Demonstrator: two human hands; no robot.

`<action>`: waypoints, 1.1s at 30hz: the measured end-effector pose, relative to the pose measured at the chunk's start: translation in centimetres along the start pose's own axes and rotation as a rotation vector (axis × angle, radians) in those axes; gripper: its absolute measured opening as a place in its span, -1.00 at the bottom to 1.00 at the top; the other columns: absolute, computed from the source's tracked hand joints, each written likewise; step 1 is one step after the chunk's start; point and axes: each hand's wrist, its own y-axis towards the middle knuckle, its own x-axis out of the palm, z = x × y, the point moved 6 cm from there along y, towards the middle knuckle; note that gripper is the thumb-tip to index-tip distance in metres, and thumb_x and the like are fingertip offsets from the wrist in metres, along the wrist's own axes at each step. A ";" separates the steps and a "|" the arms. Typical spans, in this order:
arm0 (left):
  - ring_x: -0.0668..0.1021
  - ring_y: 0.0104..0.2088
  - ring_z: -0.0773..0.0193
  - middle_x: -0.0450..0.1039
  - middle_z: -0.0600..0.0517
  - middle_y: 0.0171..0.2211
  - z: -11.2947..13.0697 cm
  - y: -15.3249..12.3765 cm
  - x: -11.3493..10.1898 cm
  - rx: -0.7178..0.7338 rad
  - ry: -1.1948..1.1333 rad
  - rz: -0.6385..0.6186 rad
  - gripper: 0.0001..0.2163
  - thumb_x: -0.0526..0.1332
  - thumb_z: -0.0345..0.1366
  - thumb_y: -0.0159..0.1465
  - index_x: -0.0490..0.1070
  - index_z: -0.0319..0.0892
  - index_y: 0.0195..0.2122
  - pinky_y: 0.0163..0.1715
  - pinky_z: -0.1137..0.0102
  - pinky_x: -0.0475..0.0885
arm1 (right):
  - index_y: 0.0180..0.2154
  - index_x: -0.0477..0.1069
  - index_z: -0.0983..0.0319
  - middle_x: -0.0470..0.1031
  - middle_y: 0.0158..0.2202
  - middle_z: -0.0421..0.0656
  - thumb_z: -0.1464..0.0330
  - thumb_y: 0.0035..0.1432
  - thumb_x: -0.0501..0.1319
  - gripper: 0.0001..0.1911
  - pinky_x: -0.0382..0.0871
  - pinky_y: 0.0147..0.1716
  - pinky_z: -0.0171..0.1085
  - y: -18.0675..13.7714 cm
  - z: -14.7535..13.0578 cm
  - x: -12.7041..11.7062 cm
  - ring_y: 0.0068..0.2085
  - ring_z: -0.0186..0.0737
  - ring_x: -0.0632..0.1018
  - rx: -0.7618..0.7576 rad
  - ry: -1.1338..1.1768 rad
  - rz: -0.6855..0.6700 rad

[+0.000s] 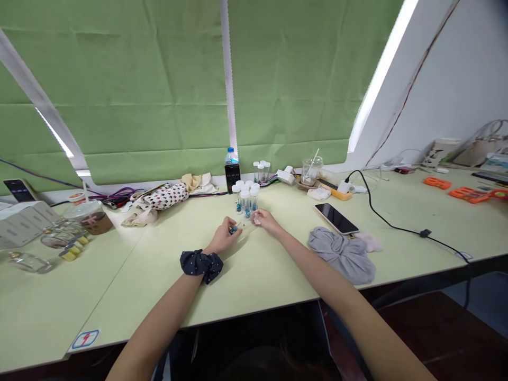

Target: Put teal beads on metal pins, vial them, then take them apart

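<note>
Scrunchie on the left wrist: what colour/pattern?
Scrunchie: dark navy with small white dots; shows best in the head view.

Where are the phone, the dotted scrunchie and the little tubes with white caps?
phone (336,218): head view, middle of its dark screen.
dotted scrunchie (201,263): head view, the fabric around the left wrist.
white-capped tubes (245,197): head view, a middle tube of the standing cluster.

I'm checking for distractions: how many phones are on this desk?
3: flat phone by the grey cloth, propped phone at far left, standing phone against the water bottle. A dark slab at far right may be another.
</note>
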 end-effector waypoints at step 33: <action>0.39 -0.55 0.44 0.32 0.16 -0.53 -1.4 1.3 -5.0 -0.033 -0.571 0.154 -0.63 0.41 -0.18 -0.11 0.28 -0.17 -0.37 -0.56 0.52 0.25 | -0.12 0.44 0.20 0.43 0.00 -0.05 0.17 -0.06 0.31 -0.56 0.36 -0.35 -0.28 -4.2 -3.3 6.0 -0.30 -0.27 0.49 -0.013 0.215 -0.386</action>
